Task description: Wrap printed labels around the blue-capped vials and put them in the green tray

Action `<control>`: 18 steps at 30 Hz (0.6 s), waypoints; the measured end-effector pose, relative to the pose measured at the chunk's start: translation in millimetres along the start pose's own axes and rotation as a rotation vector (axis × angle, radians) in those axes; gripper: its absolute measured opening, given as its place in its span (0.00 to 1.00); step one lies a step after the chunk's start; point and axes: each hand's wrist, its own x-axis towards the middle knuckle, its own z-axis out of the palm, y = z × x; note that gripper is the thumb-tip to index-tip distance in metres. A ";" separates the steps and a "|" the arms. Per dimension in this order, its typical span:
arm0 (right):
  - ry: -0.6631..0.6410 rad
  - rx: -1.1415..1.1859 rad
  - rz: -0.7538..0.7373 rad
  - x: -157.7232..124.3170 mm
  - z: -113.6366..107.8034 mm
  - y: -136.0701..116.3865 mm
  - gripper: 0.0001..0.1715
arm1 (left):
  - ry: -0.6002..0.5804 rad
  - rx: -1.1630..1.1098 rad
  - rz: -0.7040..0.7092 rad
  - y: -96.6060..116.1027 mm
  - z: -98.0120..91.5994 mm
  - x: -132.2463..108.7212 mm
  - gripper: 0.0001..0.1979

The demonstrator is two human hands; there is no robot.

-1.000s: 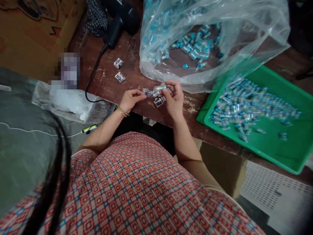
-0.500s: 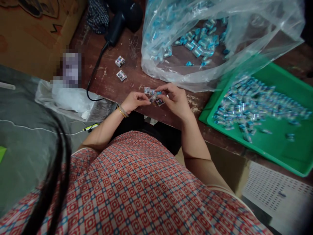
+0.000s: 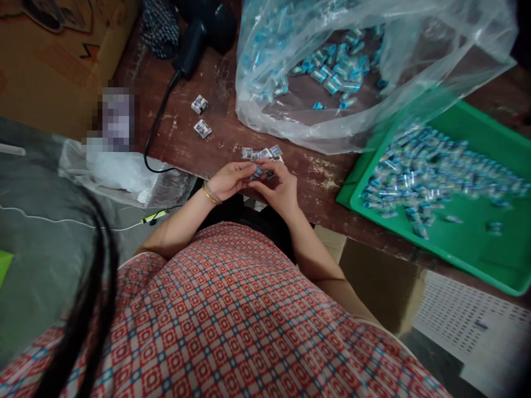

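while both hands [image 3: 257, 179] meet at the table edge [image 3: 319, 188], their fingertips pinch a small blue tube [image 3: 258, 173].

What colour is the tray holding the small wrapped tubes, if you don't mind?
Green; the tray shows best in the head view.

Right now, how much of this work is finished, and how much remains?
Done: many blue-capped pieces lie in the green tray. In hand: the left hand and right hand together pinch one small piece at the table edge, beside small printed labels. Left: the clear bag holds many pieces.
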 end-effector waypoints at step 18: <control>-0.019 -0.056 -0.038 4.5 -10.3 -3.9 0.04 | 0.026 0.065 0.025 1.8 11.9 -9.5 0.25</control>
